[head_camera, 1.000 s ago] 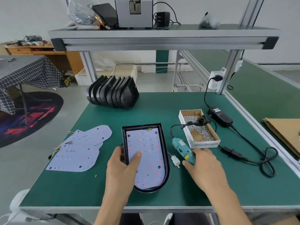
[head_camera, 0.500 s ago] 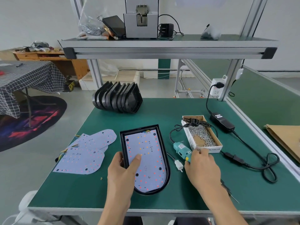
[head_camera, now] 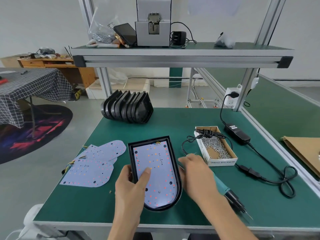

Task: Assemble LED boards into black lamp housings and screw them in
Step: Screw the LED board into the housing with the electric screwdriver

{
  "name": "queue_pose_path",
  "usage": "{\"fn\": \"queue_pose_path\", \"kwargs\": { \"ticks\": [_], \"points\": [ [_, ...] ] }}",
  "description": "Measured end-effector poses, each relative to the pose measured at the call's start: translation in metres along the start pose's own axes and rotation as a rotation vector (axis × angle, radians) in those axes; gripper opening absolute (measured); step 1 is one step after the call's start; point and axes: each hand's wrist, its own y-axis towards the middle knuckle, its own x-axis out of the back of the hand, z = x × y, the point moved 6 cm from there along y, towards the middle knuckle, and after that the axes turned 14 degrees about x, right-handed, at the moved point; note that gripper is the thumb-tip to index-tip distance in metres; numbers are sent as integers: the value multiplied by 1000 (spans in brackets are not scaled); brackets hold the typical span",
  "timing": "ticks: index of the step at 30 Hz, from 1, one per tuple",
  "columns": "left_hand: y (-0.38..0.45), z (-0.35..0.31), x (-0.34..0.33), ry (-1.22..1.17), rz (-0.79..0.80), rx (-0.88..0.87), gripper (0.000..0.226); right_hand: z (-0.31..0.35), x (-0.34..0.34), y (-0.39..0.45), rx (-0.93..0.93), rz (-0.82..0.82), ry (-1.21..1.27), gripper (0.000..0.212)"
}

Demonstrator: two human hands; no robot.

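Housing: black D-shaped plastic lamp housing [head_camera: 179, 184] on green counter [head_camera: 173, 122], white LED board [head_camera: 154, 172] seated inside.
Left hand [head_camera: 131, 184]: grips housing edge, thumb pressing board.
Right hand [head_camera: 195, 172]: curled around teal electric screwdriver [head_camera: 223, 187].
Risk: thumb easing could shift board off screw holes.

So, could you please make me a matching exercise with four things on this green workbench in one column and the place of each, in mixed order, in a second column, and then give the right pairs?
Things
1. LED board
2. spare housings
3. screws
4. electric screwdriver

Places
A. in the cardboard box on the right
B. stacked at the far edge of the table
C. inside the black housing, under the left hand's thumb
D. under the right hand, tip towards the near edge

Pairs: 1-C, 2-B, 3-A, 4-D
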Motion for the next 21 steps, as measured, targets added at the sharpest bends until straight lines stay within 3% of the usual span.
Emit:
{"fn": "queue_pose_path", "kwargs": {
  "ticks": [2,4,7,9,12,16,18,21],
  "points": [
    [-2,-2,3,-7,-7,-1,13,9,-26,23,112,203,-75,22],
    [-4,-3,9,-27,-19,4,16,10,-43,37,108,320,-101,28],
    [-2,-3,18,-60,-50,21,12,12,-60,49,128,366,-128,30],
    [1,0,23,-114,-77,60,8,6,-60,50,63,340,-20,28],
    [5,5,29,-252,-106,134,8,-7,-45,44,-106,164,359,25],
    [3,8,15,-444,-64,247,14,-4,-12,14,-308,-318,1184,18],
    [-1,6,0,-514,-32,286,17,5,0,-5,-329,-509,1406,13],
    [-9,3,-34,-604,61,373,26,25,14,-32,-331,-649,1619,17]
  ]
}}
